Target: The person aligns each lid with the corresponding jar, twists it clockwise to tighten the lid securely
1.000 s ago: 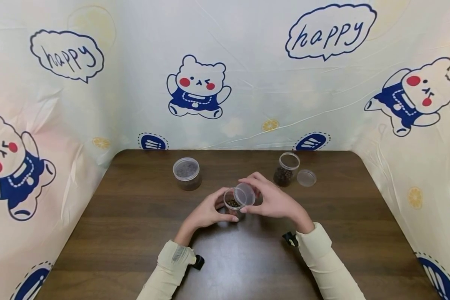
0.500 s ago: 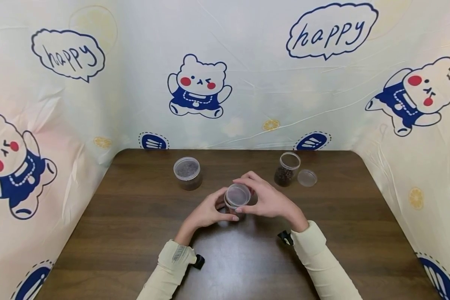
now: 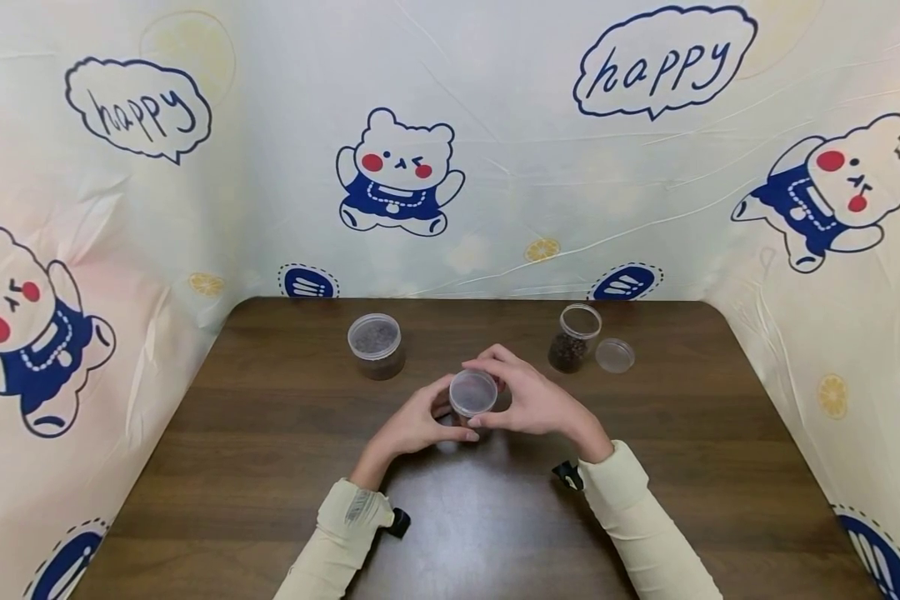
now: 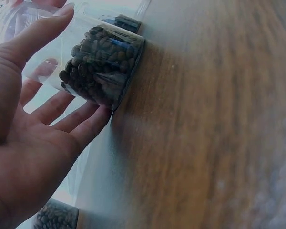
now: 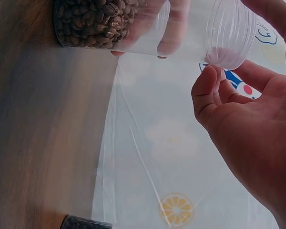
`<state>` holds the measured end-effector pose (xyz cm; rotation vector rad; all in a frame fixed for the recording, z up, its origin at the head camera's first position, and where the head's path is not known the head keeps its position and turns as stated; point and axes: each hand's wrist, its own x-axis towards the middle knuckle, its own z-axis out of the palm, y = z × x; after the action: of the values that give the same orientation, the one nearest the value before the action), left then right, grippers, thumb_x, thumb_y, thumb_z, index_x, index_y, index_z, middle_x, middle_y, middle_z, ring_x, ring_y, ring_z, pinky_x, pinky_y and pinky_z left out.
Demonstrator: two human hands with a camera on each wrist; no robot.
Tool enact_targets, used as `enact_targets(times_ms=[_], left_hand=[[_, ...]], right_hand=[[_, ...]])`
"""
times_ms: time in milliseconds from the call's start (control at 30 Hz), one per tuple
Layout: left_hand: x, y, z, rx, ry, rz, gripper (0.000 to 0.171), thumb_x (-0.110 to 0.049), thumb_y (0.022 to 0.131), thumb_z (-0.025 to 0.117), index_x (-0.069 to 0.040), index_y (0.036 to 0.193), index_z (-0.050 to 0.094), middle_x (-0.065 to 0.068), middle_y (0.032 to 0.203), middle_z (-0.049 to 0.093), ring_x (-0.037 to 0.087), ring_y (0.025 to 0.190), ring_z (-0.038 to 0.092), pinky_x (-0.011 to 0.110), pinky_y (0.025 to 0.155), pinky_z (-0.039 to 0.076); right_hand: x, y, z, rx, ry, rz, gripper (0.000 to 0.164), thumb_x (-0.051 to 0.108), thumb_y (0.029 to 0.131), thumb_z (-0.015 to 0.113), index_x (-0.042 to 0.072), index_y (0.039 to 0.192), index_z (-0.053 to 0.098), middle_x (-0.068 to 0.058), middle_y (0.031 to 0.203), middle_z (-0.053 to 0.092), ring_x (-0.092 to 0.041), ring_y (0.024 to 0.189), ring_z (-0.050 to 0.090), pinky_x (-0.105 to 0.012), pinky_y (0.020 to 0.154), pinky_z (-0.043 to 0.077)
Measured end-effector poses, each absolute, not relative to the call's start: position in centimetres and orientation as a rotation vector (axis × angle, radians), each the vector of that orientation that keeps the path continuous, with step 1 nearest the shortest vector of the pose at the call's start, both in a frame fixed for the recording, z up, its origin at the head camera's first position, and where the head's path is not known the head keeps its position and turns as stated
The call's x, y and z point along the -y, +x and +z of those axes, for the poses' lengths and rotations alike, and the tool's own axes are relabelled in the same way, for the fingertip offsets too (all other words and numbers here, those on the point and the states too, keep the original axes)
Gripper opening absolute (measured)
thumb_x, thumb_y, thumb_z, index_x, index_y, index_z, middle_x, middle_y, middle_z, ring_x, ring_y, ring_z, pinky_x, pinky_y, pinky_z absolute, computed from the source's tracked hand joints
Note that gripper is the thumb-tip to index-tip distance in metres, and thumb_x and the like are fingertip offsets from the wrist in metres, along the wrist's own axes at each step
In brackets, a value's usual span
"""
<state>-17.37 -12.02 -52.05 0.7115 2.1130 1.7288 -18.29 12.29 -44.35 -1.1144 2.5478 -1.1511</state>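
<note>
A clear plastic jar (image 4: 102,62), partly filled with coffee beans (image 5: 93,21), stands upright on the table in front of me. My left hand (image 3: 414,421) grips its side, thumb at the front and fingers curled behind. On top of the jar sits a clear round lid (image 3: 473,392), level over the mouth. My right hand (image 3: 540,398) holds the lid by its edge, with the thumb on the near side and the fingers on the far side.
At the back left of the brown table (image 3: 270,500) stands a wide lidded jar (image 3: 375,346). A lidless jar (image 3: 572,343) of dark beans is at the back right, with a loose lid (image 3: 615,355) lying beside it. A printed cloth (image 3: 495,150) hangs around the table.
My right hand has brought the lid leftward and down from a tilt beside the jar's mouth to lying flat on top. The left hand keeps its grip in place.
</note>
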Motion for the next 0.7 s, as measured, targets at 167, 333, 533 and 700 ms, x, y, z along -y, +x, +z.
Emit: enact_targets(times_ms=[167, 333, 533, 700], left_hand=[[12.1, -17.5, -52.1, -2.109, 0.695, 1.726, 0.078, -0.012, 0.081, 0.093, -0.023, 0.147, 0.054, 0.005, 0.144, 0.062, 0.023, 0.138, 0.061, 0.039, 0.115, 0.051], [12.1, -17.5, -52.0, -2.107, 0.695, 1.724, 0.078, -0.012, 0.081, 0.092, -0.022, 0.148, 0.054, 0.006, 0.146, 0.061, 0.025, 0.139, 0.06, 0.043, 0.116, 0.05], [12.1, -17.5, -52.0, -2.107, 0.695, 1.721, 0.073, -0.01, 0.081, 0.092, -0.02, 0.144, 0.056, 0.007, 0.142, 0.063, 0.023, 0.135, 0.062, 0.037, 0.114, 0.051], [12.0, -17.5, -52.1, -2.095, 0.696, 1.726, 0.074, -0.009, 0.081, 0.092, -0.019, 0.144, 0.056, 0.007, 0.142, 0.063, 0.023, 0.133, 0.063, 0.036, 0.113, 0.052]], right_hand=[[-12.2, -18.3, -44.5, -2.555, -1.094, -1.153, 0.07, 0.029, 0.085, 0.09, 0.013, 0.146, 0.06, -0.004, 0.133, 0.057, -0.017, 0.108, 0.062, -0.028, 0.088, 0.055], [-12.2, -18.0, -44.7, -2.564, -1.081, -1.174, 0.072, 0.031, 0.084, 0.09, 0.015, 0.147, 0.059, -0.002, 0.133, 0.056, -0.016, 0.112, 0.062, -0.032, 0.091, 0.055], [-12.7, -17.9, -45.6, -2.492, -1.024, -1.331, 0.083, 0.028, 0.083, 0.092, 0.019, 0.154, 0.05, -0.004, 0.138, 0.053, -0.015, 0.12, 0.057, -0.034, 0.102, 0.052], [-13.1, -18.1, -46.5, -2.392, -0.988, -1.499, 0.075, 0.022, 0.086, 0.089, 0.022, 0.152, 0.053, -0.005, 0.143, 0.055, -0.017, 0.12, 0.055, -0.035, 0.097, 0.052]])
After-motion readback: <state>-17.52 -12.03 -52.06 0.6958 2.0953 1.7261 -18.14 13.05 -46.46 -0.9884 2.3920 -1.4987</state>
